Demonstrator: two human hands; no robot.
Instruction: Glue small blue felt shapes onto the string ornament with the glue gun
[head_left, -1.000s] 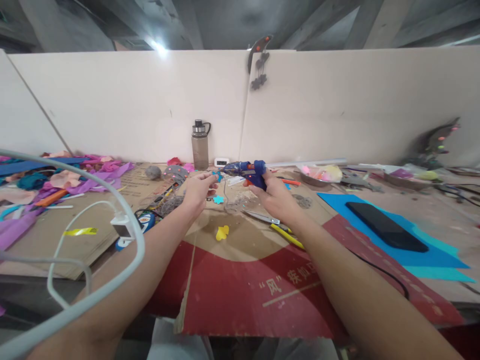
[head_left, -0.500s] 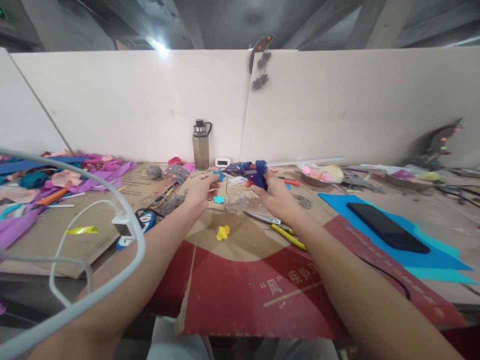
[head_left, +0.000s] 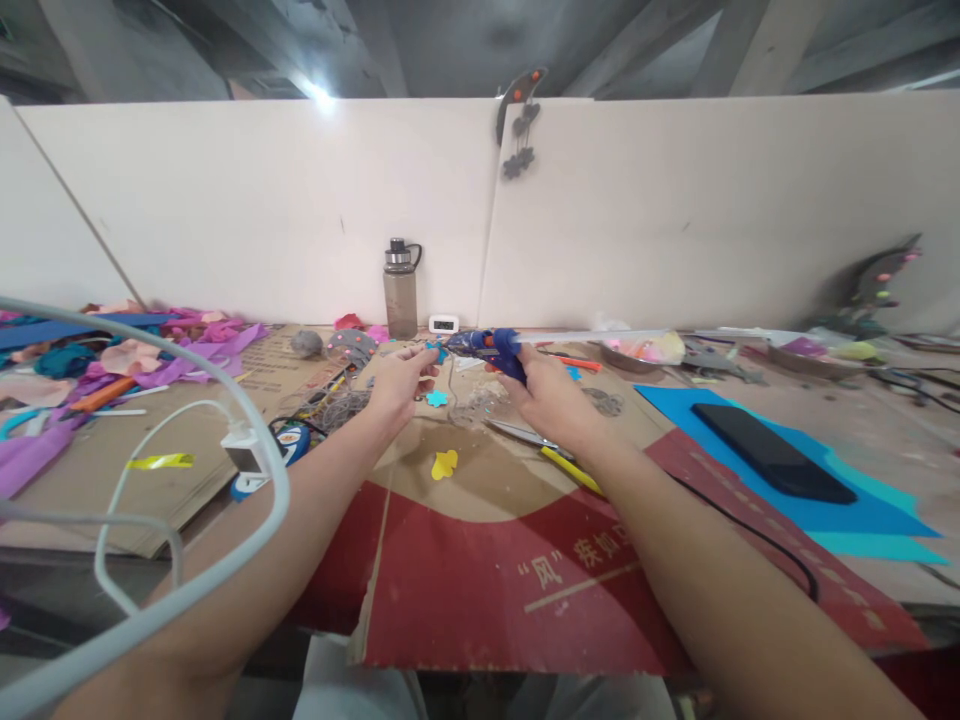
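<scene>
Between the fingertips of my left hand [head_left: 401, 385] is a small blue flower cutout [head_left: 439, 349], pinched above the cardboard. My right hand [head_left: 551, 395] is wrapped round the handle of a blue hot glue gun [head_left: 506, 352], its nozzle pointing left at the cutout. A long clear glue stick [head_left: 592, 337] sticks out of the gun's rear. Whether nozzle and flower touch I cannot tell. Below my hands lie a light-blue flower cutout [head_left: 436, 399] and a yellow cutout [head_left: 445, 464]. Scissors with yellow handles [head_left: 570, 470] rest partly beneath my right forearm. Grey string [head_left: 451, 378] hangs near the blue flower.
A red and brown cardboard sheet [head_left: 480, 590] covers the table before me. At right, a black phone [head_left: 772, 452] lies on blue sheets [head_left: 885, 510]. A bottle [head_left: 400, 290] and small clock [head_left: 444, 324] stand behind. A white cable [head_left: 281, 470] loops across the left foreground.
The glue gun has turned slightly in my right hand, its rear now swung nearer to me and its nozzle still by the blue flower. My left hand stays nearly in place.
</scene>
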